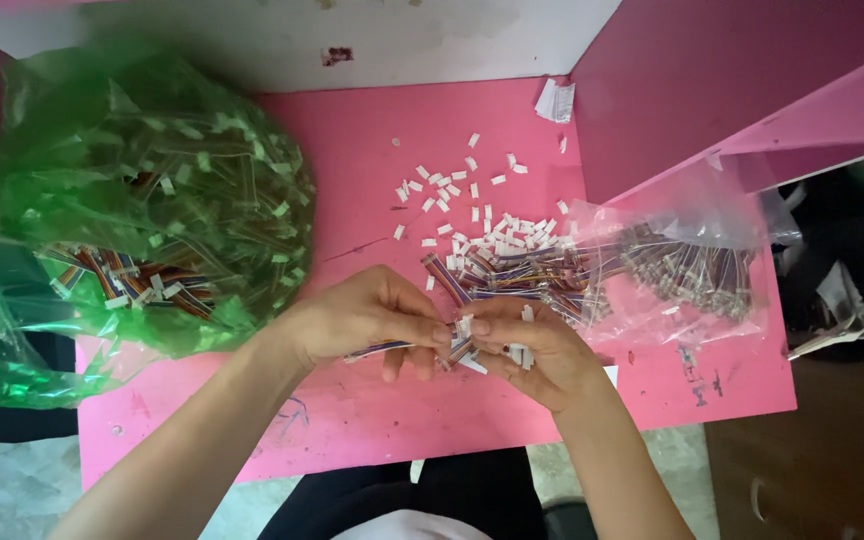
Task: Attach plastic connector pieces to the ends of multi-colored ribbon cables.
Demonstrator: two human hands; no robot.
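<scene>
Pinching together at the lower middle of the frame, the left hand [367,318] and right hand [532,350] meet over the pink table [352,160]. The left hand's thumb and forefinger are closed on a short striped cable [384,349], which sticks out leftward beneath its palm. The right hand's fingers are curled shut around a few small white plugs [520,352], and its fingertips touch the left hand's fingertips at a white plug on the cable's end.

Just above the hands lies a heap of cables [512,275] with white ends, spilling from the mouth of a clear plastic bag [692,270] that sits at the right of the frame, partly over the table edge. More loose white plugs [452,190] are scattered across the table's upper middle, well apart from the hands.

Filling the left of the frame is a large green plastic bag [142,200], stuffed with more cables and white ends; it rests on the table's left edge and hangs past it. A crumpled scrap of white paper [555,100] lies at the top, against the pink wall [732,70].
</scene>
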